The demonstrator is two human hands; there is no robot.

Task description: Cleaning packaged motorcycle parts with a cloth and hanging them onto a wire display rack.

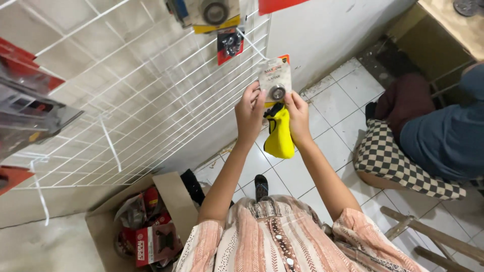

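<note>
A small clear packet [275, 79] with a round metal bearing inside and an orange card top is held up in front of a white wire grid panel [151, 100]. My left hand [249, 113] grips the packet's left lower edge. My right hand [298, 117] pinches its right lower corner and also holds a yellow cloth [280, 135] with a black loop, which hangs down between the hands. Both arms reach up from a striped peach blouse.
More packaged parts [229, 43] hang on the grid above, and red-carded ones [22, 100] at the left. An open cardboard box [151, 226] of packets stands on the tiled floor. A person in blue sits on a checkered cushion [398, 161] at the right.
</note>
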